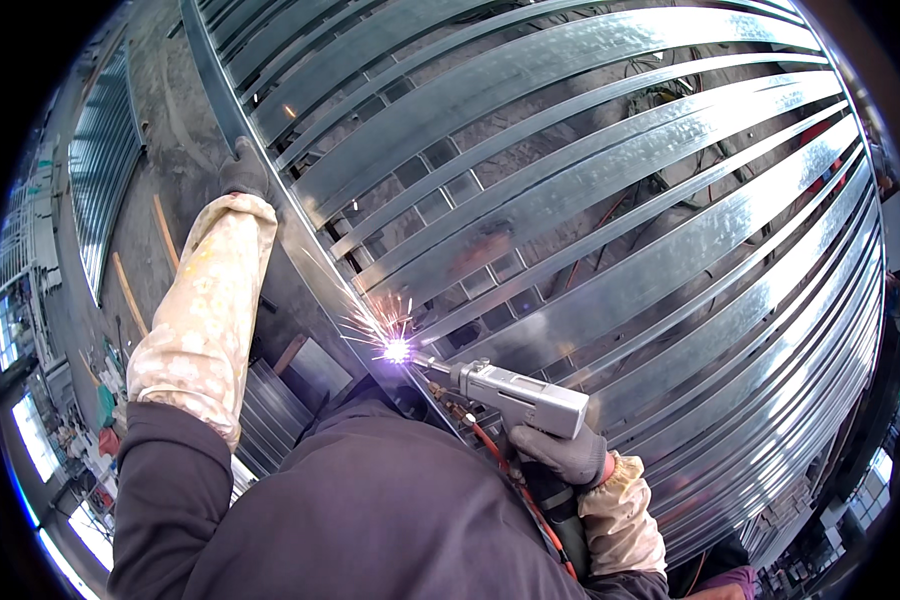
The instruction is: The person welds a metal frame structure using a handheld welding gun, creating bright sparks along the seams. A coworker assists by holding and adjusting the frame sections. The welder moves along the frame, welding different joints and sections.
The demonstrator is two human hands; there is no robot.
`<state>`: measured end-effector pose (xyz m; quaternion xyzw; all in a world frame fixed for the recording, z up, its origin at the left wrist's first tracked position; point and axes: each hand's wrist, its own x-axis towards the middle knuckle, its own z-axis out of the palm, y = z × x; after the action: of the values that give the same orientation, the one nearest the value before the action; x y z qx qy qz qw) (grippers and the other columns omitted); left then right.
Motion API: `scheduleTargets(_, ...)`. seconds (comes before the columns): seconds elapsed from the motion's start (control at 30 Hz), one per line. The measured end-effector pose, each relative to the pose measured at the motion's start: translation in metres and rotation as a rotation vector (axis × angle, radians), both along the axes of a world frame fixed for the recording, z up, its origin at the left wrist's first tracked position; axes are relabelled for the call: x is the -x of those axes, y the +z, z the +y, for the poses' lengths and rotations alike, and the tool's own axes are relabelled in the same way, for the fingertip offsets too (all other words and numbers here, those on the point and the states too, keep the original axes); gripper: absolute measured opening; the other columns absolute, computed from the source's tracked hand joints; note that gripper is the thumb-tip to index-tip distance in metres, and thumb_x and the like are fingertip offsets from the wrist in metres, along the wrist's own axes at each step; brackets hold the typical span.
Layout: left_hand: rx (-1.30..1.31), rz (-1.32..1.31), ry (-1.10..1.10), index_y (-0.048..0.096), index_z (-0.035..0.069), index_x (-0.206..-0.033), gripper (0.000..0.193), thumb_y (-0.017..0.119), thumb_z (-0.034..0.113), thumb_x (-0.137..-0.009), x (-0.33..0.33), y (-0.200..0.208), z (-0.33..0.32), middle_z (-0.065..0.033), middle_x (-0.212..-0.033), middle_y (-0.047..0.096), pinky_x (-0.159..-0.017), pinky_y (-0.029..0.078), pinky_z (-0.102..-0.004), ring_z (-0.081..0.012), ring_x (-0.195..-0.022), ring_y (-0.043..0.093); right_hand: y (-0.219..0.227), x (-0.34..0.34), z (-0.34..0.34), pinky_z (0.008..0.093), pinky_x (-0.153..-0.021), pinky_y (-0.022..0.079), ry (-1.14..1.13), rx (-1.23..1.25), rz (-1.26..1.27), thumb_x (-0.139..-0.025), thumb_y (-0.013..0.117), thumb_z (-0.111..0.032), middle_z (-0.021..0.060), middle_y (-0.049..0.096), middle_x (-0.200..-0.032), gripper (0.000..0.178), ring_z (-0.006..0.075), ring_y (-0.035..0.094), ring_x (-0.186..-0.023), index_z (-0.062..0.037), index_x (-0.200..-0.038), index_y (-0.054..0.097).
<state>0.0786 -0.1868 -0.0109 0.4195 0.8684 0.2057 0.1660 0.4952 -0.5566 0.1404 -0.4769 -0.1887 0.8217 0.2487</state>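
Dark jacket bulges nearest; right gloved hand grips the welding gun, its sparking nozzle extending leftward; left gloved hand, closure unclear, touches the steel side rail

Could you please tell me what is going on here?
A person is using a grey pistol-shaped torch, gripped in the gloved right hand, on a large frame of metal slats. At its tip, a bright flash and sparks show at the frame's near edge. The gloved left hand is at a metal bar along the frame's left side.
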Motion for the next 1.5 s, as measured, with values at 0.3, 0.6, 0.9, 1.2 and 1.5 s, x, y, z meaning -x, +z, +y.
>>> scheduleTargets(0.3,0.082,-0.034,0.083,0.062,-0.011,-0.115,0.077,0.036,0.059,-0.094,0.004,0.0,0.01,-0.033,-0.116,0.061,-0.099,0.043,-0.0456,-0.0447,-0.117,0.055,-0.007,-0.001,-0.009,0.0268,-0.061,0.047,-0.002,-0.044,0.001,-0.093,0.061,-0.017,0.0022,0.06,-0.082,0.031,0.009,0.055,-0.069,-0.001,-0.119,0.054)
scheduleTargets(0.6,-0.001,0.001,0.026,0.06,-0.011,-0.117,0.078,0.037,0.059,-0.093,0.007,-0.004,0.004,-0.0332,-0.118,0.06,-0.101,0.042,-0.0451,-0.0437,-0.119,0.054,-0.002,-0.003,-0.012,0.0265,-0.061,0.047,0.022,-0.07,-0.029,-0.092,0.061,-0.017,0.0015,0.06,-0.081,0.03,0.009,0.054,-0.069,-0.0011,-0.117,0.055)
scheduleTargets(0.9,0.037,0.034,0.058,0.06,-0.011,-0.118,0.077,0.037,0.058,-0.092,-0.01,0.005,-0.001,-0.0333,-0.118,0.06,-0.1,0.042,-0.0448,-0.0438,-0.118,0.055,0.002,-0.003,-0.014,0.0259,-0.064,0.049,-0.005,0.003,0.001,-0.093,0.06,-0.018,0.0032,0.064,-0.086,0.041,0.0089,0.057,-0.071,-0.001,-0.129,0.051)
scheduleTargets(1.2,0.059,-0.036,0.086,0.065,-0.012,-0.107,0.076,0.039,0.057,-0.09,-0.036,0.026,-0.004,-0.0334,-0.109,0.063,-0.095,0.046,-0.0447,-0.0433,-0.111,0.059,0.011,0.001,-0.022,0.0259,-0.068,0.05,-0.01,-0.009,-0.003,-0.094,0.06,-0.019,0.0049,0.066,-0.099,0.053,0.0094,0.058,-0.079,-0.0035,-0.141,0.041)
scheduleTargets(1.5,0.053,-0.026,0.042,0.062,-0.012,-0.113,0.079,0.035,0.059,-0.091,-0.005,0.004,0.005,-0.0337,-0.115,0.061,-0.097,0.045,-0.0454,-0.0433,-0.115,0.058,0.085,0.004,-0.033,0.0268,-0.059,0.051,-0.403,0.07,-0.228,-0.092,0.062,-0.017,0.0109,0.067,-0.094,0.04,0.0154,0.064,-0.071,0.0012,-0.126,0.053)
